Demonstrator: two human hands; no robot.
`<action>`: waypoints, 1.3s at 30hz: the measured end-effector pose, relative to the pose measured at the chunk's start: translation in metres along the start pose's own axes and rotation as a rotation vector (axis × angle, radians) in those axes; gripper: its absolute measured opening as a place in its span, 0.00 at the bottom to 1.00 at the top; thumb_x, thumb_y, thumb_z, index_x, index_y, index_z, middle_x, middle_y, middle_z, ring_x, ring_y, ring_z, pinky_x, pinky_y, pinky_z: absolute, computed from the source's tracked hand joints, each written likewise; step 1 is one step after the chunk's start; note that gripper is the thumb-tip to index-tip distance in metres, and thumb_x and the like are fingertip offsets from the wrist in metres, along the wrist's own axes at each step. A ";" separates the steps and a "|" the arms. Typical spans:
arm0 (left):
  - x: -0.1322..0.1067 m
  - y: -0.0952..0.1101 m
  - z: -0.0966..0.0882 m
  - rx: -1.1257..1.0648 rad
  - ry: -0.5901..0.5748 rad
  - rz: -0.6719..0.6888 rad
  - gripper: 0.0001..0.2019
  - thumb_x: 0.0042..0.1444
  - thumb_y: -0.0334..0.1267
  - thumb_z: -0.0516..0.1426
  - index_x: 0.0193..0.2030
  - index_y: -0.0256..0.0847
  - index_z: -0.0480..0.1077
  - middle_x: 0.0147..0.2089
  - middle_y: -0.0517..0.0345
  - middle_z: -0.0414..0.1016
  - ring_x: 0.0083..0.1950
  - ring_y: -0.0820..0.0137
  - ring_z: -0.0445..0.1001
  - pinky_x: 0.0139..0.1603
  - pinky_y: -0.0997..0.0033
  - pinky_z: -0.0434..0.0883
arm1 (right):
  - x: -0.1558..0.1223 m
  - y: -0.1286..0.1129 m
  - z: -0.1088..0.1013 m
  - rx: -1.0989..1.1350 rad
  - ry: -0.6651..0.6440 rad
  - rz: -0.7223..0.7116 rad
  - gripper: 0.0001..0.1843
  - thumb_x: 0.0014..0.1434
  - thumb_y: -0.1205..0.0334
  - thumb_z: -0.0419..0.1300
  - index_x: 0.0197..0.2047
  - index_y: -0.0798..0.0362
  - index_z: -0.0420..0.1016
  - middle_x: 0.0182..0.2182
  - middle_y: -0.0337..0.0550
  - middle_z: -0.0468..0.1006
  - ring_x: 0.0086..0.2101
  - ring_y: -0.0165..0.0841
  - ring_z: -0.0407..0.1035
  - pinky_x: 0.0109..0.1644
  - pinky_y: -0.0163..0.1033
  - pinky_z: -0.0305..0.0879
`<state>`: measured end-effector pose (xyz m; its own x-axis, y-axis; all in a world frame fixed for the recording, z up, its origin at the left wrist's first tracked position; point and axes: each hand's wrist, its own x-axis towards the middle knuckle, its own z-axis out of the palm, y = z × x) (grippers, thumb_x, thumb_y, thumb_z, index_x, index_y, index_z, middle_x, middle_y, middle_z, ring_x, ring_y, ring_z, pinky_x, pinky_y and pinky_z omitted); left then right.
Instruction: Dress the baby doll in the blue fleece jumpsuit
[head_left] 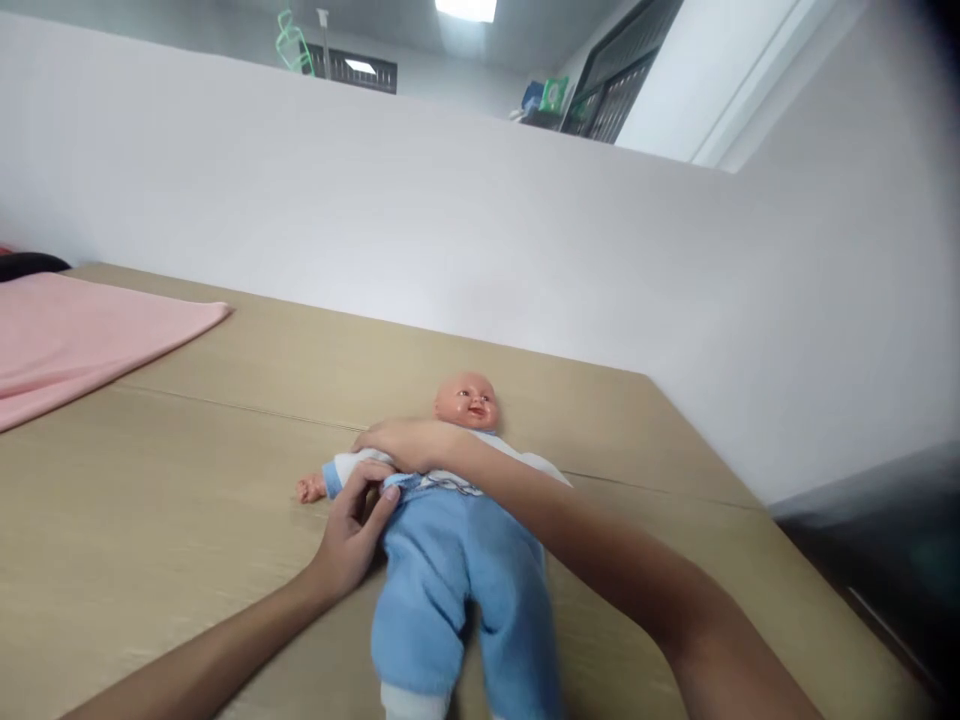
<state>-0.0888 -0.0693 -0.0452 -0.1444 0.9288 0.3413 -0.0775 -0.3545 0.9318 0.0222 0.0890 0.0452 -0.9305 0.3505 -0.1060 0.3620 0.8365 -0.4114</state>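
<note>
A baby doll [466,402] lies on its back on a light wooden table [187,480], head towards the wall. It wears a blue and white romper [450,560]. My left hand [352,535] pinches the romper at the doll's side, by its outstretched arm. My right hand [405,443] reaches across the doll's chest, fingers curled down onto the clothing near its shoulder. Both forearms cross the lower part of the view.
A pink cloth [67,335] lies spread at the table's far left. A white partition wall [450,230] runs behind the table. The table's right edge [787,540] drops off beside a dark surface.
</note>
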 end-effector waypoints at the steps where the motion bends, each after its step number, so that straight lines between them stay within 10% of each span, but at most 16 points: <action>1: 0.000 0.000 0.000 0.001 -0.007 -0.011 0.18 0.72 0.60 0.65 0.43 0.47 0.78 0.41 0.54 0.76 0.47 0.57 0.74 0.53 0.59 0.72 | 0.002 -0.001 0.004 -0.010 0.004 0.000 0.16 0.59 0.75 0.76 0.48 0.48 0.87 0.44 0.42 0.90 0.44 0.42 0.83 0.44 0.40 0.72; 11: -0.009 -0.010 -0.003 0.029 -0.023 -0.001 0.13 0.75 0.56 0.63 0.44 0.51 0.80 0.43 0.51 0.78 0.48 0.53 0.75 0.54 0.49 0.74 | -0.035 -0.004 0.001 0.254 0.356 0.072 0.17 0.61 0.71 0.64 0.53 0.51 0.78 0.46 0.43 0.85 0.43 0.40 0.78 0.46 0.41 0.71; 21: -0.022 -0.009 -0.010 0.158 0.049 0.419 0.09 0.80 0.38 0.58 0.57 0.57 0.78 0.64 0.50 0.70 0.70 0.55 0.69 0.74 0.49 0.66 | -0.071 0.010 -0.008 0.386 0.332 -0.154 0.24 0.55 0.79 0.59 0.50 0.50 0.84 0.51 0.45 0.86 0.52 0.44 0.81 0.58 0.46 0.74; 32: 0.007 0.003 0.003 -0.153 0.300 -0.083 0.24 0.68 0.64 0.69 0.43 0.45 0.75 0.37 0.62 0.74 0.37 0.69 0.73 0.40 0.74 0.73 | -0.091 -0.025 0.001 0.206 0.453 0.005 0.20 0.74 0.71 0.61 0.65 0.51 0.80 0.64 0.54 0.81 0.65 0.46 0.74 0.74 0.53 0.66; 39: 0.021 -0.008 -0.005 -0.220 0.209 -0.201 0.23 0.69 0.64 0.69 0.44 0.46 0.74 0.40 0.62 0.76 0.40 0.70 0.74 0.43 0.75 0.74 | -0.123 -0.033 0.007 0.357 0.381 0.162 0.15 0.76 0.48 0.67 0.42 0.50 0.82 0.35 0.38 0.81 0.36 0.36 0.73 0.43 0.41 0.64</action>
<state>-0.0967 -0.0474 -0.0459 -0.3017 0.9481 0.1004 -0.3315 -0.2030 0.9214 0.1246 0.0150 0.0654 -0.7543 0.6465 0.1146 0.3960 0.5872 -0.7060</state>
